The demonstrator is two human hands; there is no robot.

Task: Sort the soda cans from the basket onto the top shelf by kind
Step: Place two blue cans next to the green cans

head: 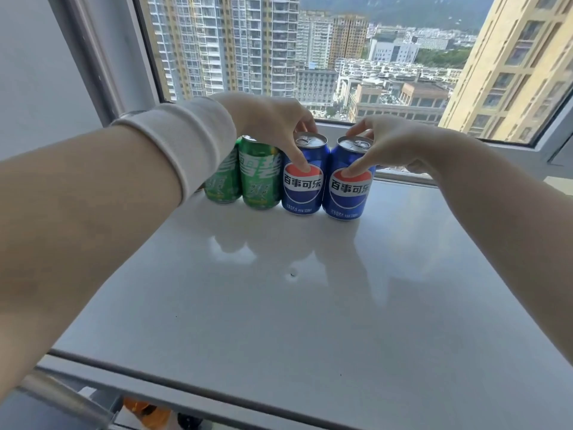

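Two green cans and two blue cans stand upright in a row at the back of the white top shelf (310, 305). From the left: a green can (221, 184) partly hidden by my sleeve, a second green can (260, 178), then a blue can (302, 187) and another blue can (348, 190). My left hand (269, 125) grips the left blue can from above, thumb on its front. My right hand (390, 144) grips the right blue can the same way. The basket is out of view.
A large window (310, 57) rises right behind the cans, its sill (465, 169) along the shelf's back edge. A grey wall (46, 72) stands at the left. Below the shelf's front edge, something orange (148, 414) shows on a lower level.
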